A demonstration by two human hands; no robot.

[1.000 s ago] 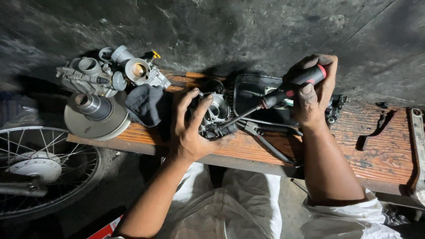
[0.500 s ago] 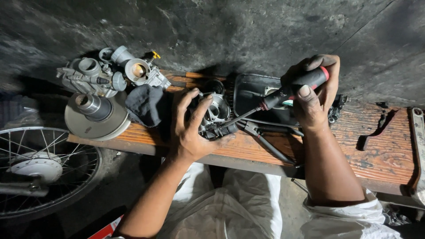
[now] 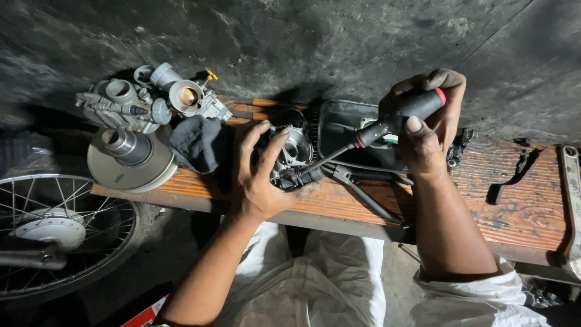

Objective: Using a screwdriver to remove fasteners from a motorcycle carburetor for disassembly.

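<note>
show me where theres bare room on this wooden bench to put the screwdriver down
Bare wood shows on the wooden bench between the right hand and the long metal bar at the bench's right end, around a small dark piece. The left side is crowded: grey metal carburettors, round pulley, dark cloth.

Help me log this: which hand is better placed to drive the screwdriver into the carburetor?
Likely the right hand: it grips the screwdriver, whose tip meets the carburetor. The left hand is wrapped around that carburetor on the wooden bench.
</note>
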